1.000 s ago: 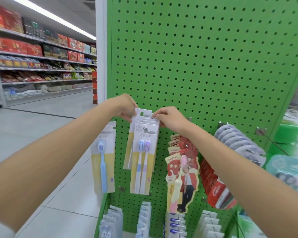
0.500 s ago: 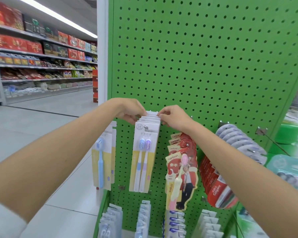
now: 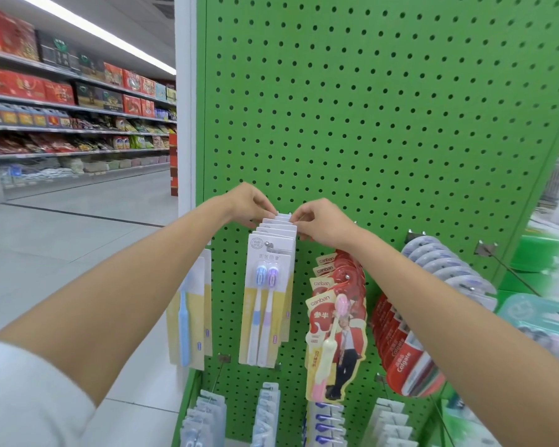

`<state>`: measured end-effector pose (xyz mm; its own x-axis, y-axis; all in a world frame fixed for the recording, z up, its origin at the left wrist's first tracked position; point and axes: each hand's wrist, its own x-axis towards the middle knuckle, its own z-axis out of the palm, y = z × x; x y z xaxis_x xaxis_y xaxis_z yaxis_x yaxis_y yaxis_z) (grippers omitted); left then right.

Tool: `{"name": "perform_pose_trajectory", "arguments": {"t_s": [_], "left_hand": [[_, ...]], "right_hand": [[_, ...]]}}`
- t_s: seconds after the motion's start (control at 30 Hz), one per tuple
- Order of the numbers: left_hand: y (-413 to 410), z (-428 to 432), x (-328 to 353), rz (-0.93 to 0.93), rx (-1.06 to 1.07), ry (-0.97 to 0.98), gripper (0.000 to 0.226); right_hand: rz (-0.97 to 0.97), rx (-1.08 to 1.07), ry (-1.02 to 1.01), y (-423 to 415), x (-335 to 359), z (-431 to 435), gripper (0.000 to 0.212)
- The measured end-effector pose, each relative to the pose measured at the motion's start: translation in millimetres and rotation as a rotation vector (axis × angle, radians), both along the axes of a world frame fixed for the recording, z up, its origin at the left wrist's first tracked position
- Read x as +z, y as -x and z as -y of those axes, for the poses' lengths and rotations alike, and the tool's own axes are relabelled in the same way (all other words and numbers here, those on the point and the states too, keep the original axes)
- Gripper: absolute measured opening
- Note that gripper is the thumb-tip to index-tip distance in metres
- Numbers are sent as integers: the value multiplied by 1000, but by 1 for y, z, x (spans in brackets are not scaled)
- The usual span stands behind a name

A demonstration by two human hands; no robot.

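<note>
Two hands at one hooked row of toothbrush packs [image 3: 268, 285] near the pegboard's [image 3: 384, 124] left edge; the front pack shows two brushes, one blue and one purple. The left hand [image 3: 246, 204] pinches the rear cards' top-left corner and the right hand [image 3: 320, 224] the top-right — the packs hang just below both.

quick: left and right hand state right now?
Left hand: fingers pinch the top left edge of the hanging toothbrush packs.
Right hand: fingers pinch the same packs' top right edge.
</note>
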<state>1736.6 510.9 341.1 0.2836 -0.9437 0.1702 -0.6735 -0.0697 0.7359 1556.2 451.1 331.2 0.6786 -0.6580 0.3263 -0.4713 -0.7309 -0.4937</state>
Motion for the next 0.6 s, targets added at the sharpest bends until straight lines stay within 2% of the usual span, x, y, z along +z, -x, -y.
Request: {"name": "perform_pose_trajectory", "arguments": {"t_s": [0.3, 0.6], "left_hand": [[-11, -2, -1, -63, 41, 101, 9], [-28, -26, -5, 93, 194, 55, 4]], "right_hand": [[-1, -4, 23, 1, -3, 1, 8], [15, -59, 72, 4, -1, -8, 15]]}}
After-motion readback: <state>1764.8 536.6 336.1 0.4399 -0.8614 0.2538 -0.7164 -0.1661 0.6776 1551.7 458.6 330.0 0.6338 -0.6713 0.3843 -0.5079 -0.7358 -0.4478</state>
